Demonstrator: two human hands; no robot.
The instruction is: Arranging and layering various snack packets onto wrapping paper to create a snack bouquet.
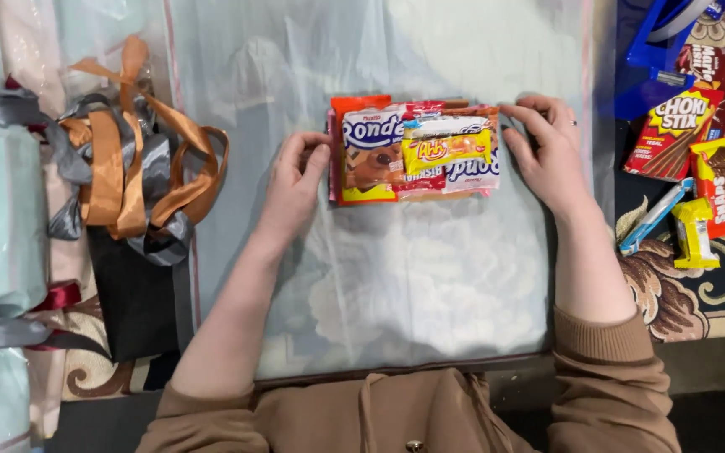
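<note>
Snacks are framed from both sides, a small stack of packets lying flat on a clear plastic sheet. At the stack's left edge, the left hand is pressed up against it, fingers curled loosely and thumb raised, nothing pinched. At the right edge, the right hand is laid flat, fingers spread a little, fingertips touching the top right corner of the packets; no packet is lifted. On top of the stack a yellow packet is seen, sitting between the two hands, nearer the right one. Well outside the left hand, a tangle of orange and grey ribbons is heaped over a black bag. Beyond the right hand, off the sheet, more loose snack packs are scattered on a patterned cloth.
</note>
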